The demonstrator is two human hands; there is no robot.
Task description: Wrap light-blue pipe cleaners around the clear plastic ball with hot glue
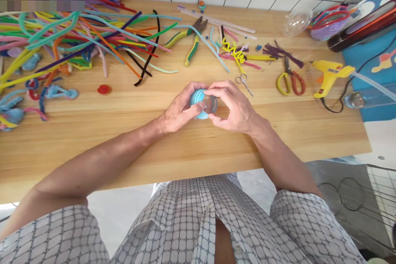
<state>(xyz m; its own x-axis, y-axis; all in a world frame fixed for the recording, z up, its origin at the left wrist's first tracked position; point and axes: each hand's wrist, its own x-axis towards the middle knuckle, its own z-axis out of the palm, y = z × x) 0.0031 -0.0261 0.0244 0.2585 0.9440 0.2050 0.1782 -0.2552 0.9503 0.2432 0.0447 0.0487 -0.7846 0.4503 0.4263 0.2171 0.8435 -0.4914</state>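
Between my two hands is a clear plastic ball (210,105), its left part wrapped in light-blue pipe cleaner (197,100). My left hand (182,107) grips the wrapped side, with the thumb lying across the front. From the right, the fingertips and thumb of my right hand (232,106) pinch the clear rim. Small scissors (244,83) lie just beyond my right hand. To the left on the wooden table (136,111) rests a small red pom-pom-like piece (104,89). Fingers hide part of the ball.
Many coloured pipe cleaners (102,41) spread over the left side. Green-yellow pliers (190,37) and pipe cleaner scraps (233,51) lie at the back. Red-yellow scissors (290,80), a yellow glue gun (331,76) with its cord and a clear plastic shell (297,21) are at the right.
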